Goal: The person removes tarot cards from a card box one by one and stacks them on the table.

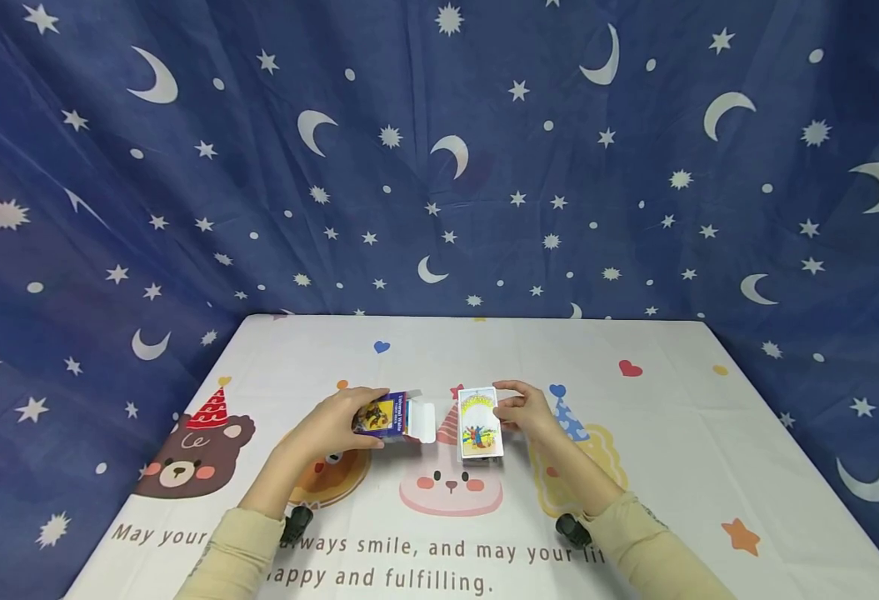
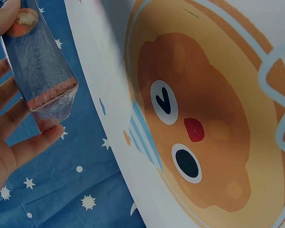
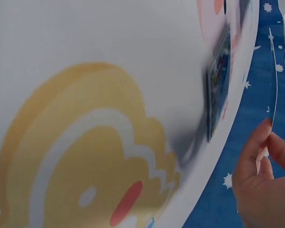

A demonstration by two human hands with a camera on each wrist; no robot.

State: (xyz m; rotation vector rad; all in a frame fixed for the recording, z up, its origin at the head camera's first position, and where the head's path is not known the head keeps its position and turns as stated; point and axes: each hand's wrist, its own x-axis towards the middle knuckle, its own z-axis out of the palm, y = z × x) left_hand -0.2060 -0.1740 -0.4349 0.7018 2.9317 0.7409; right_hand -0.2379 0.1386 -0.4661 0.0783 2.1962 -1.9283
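Note:
My left hand (image 1: 334, 423) grips a blue card box (image 1: 381, 417) with a yellow picture, fingers along one side and thumb on the other. Its white end flap (image 1: 422, 422) hangs out towards the right. In the left wrist view the clear-wrapped box (image 2: 40, 66) lies between thumb and fingers. My right hand (image 1: 526, 411) pinches a white-bordered picture card (image 1: 479, 423) at its right edge. Seen edge-on in the right wrist view, the raised card (image 3: 274, 85) is thin and slightly bowed. Below it, a dark, flat, card-like piece (image 3: 218, 88) is close to the tabletop; its thickness is blurred.
The table has a white cloth (image 1: 559, 350) printed with cartoon animals, hearts and lettering. Behind and beside it hangs a blue curtain (image 1: 379, 192) with moons and stars. A black wrist strap piece (image 1: 297, 525) shows at the left wrist, another (image 1: 574, 530) at the right.

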